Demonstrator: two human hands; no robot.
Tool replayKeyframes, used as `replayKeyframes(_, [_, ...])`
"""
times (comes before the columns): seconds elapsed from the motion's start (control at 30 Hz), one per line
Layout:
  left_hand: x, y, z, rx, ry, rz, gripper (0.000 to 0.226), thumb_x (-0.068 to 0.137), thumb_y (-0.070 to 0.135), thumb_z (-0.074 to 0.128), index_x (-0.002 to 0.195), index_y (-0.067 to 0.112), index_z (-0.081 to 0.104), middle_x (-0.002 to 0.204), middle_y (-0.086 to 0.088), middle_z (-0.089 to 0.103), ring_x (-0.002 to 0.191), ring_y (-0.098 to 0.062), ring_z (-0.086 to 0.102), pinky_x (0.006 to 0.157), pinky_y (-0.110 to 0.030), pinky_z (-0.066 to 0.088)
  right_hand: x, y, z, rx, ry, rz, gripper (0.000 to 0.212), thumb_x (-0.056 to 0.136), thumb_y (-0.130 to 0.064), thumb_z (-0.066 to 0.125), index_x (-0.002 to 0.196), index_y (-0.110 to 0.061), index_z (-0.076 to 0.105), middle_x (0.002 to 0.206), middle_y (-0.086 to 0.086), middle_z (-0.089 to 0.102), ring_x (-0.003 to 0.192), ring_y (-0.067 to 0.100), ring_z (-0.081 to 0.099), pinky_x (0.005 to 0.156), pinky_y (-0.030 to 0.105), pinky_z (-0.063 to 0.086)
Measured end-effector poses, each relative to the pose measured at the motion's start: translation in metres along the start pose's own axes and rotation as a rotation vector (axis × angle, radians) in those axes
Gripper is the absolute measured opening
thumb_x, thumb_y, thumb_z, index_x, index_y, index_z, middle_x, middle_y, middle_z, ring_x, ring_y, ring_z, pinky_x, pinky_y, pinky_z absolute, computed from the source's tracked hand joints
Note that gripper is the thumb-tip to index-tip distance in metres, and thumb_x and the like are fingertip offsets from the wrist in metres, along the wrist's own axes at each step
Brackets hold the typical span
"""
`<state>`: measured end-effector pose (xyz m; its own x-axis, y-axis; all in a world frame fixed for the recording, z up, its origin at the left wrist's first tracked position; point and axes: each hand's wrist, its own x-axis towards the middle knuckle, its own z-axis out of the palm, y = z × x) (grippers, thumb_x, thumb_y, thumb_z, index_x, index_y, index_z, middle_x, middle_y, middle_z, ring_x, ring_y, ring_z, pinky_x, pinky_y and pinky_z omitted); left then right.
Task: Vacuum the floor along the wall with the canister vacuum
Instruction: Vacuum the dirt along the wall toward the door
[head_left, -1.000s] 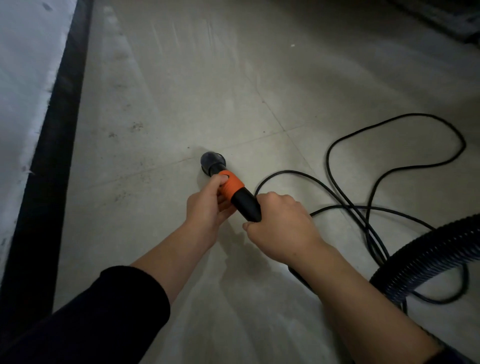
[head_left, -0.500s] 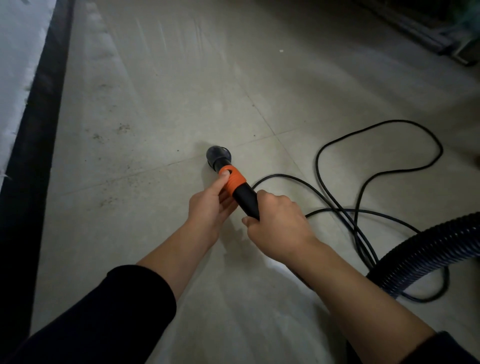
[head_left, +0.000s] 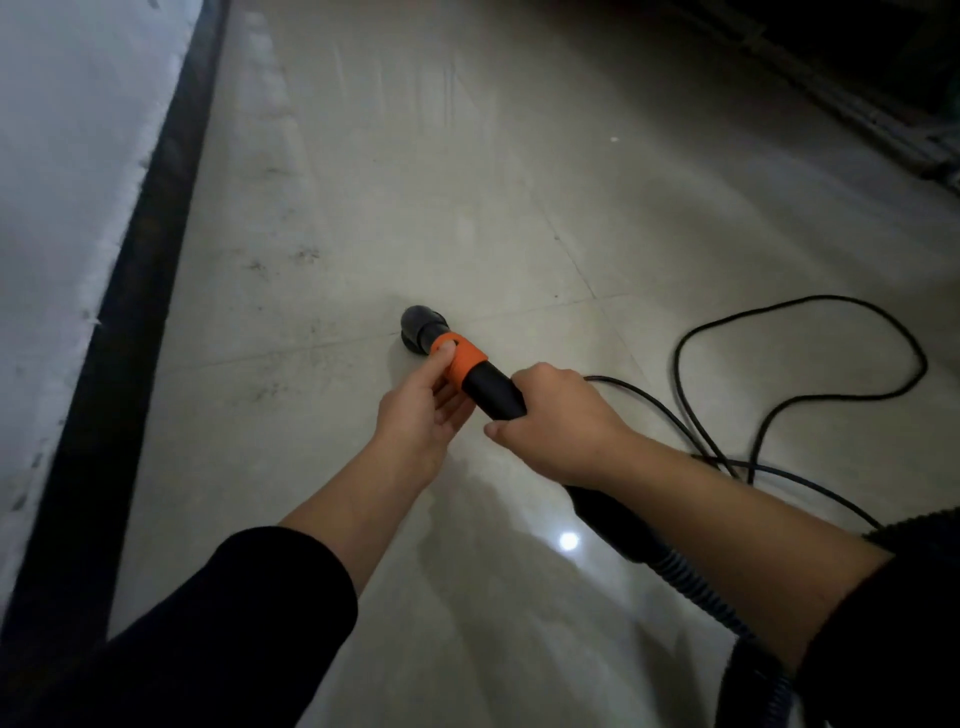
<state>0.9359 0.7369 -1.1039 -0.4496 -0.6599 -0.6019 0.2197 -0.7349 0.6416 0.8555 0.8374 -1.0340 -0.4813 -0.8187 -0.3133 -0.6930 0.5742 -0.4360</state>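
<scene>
The vacuum's black nozzle (head_left: 422, 327) points down at the pale tiled floor (head_left: 467, 171), just past an orange collar (head_left: 462, 359) on the wand. My left hand (head_left: 422, 415) holds the wand from below, its thumb lying on the orange collar. My right hand (head_left: 556, 427) grips the black wand (head_left: 493, 395) behind the collar. From under my right wrist the ribbed black hose (head_left: 691, 587) runs back to the lower right. The canister itself is out of view.
A white wall (head_left: 57, 182) with a black baseboard (head_left: 135, 291) runs along the left. Dark specks of dirt (head_left: 306, 254) lie on the tiles near it. A black power cord (head_left: 800, 364) loops over the floor at the right. Dark fixtures (head_left: 883, 104) stand at the far right.
The nozzle and both hands have moved forward along the floor and slightly away from the wall. The hose loop at the right has slid lower in view.
</scene>
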Motion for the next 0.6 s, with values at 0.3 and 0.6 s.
replayKeyframes(0.3, [-0.005, 0.005, -0.002, -0.013, -0.077, -0.039, 0.037, 0.092, 0.027, 0.063, 0.121, 0.003, 0.059, 0.104, -0.011, 0.069, 0.098, -0.019, 0.067, 0.081, -0.026, 0.054, 0.014, 0.003, -0.001, 0.239, -0.009, 0.032, 0.02, 0.084, -0.025, 0.069, 0.091, -0.007, 0.065, 0.081, 0.012, 0.067, 0.079, 0.029, 0.068, 0.068, 0.036, 0.054])
replayKeyframes(0.6, [0.007, 0.019, 0.002, -0.006, -0.034, -0.011, 0.042, 0.096, 0.032, 0.057, 0.126, 0.004, 0.057, 0.119, -0.013, 0.067, 0.106, -0.022, 0.065, 0.077, -0.029, 0.055, 0.035, -0.009, 0.006, 0.243, 0.046, 0.004, 0.019, 0.085, -0.027, 0.069, 0.096, -0.011, 0.065, 0.084, 0.011, 0.067, 0.083, 0.029, 0.067, 0.075, 0.037, 0.055])
